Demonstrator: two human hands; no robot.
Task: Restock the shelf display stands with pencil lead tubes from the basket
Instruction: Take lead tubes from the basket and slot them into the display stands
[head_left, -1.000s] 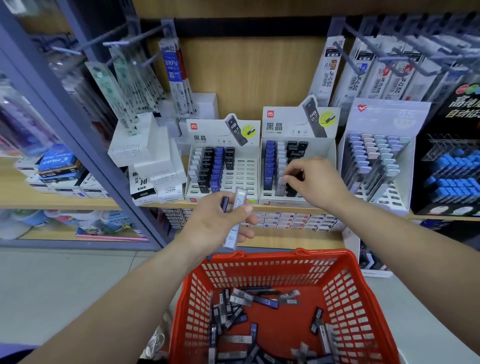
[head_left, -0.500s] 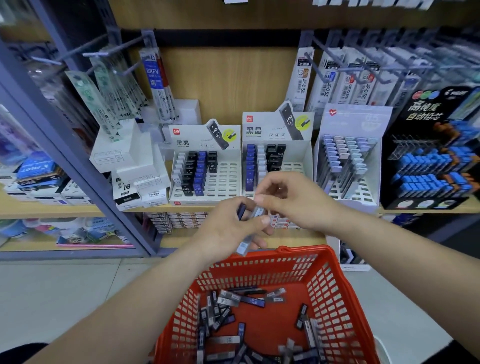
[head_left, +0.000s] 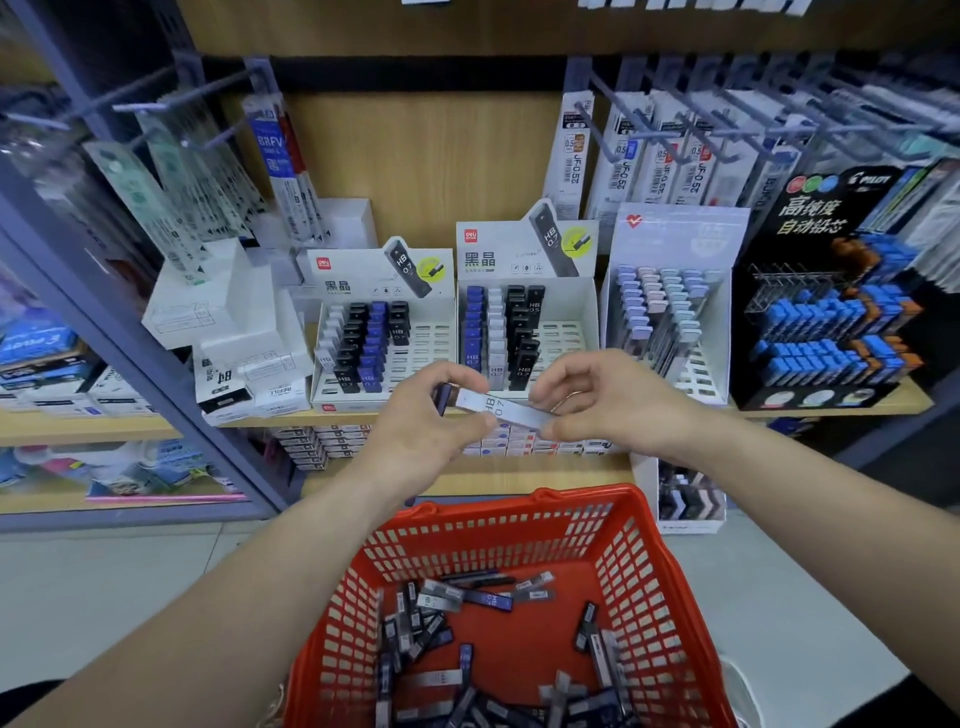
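Observation:
A grey-white lead tube marked HB 0.7 lies level between my hands, just below the shelf edge. My left hand grips its left end together with a dark blue tube. My right hand pinches its right end between thumb and fingers. Behind them stand two white display stands, the left stand and the right stand, each with rows of white, black and blue tubes and bare slots on the right side. The red basket below holds several loose tubes.
A third white stand with pastel tubes and a black stand with blue tubes sit to the right. White refill boxes are stacked at the left. Hanging refill packs fill the pegs above. A blue-grey shelf post slants at the left.
My right hand came back from the right stand to my left hand and took the free end of the grey-white tube, which turned from upright to level.

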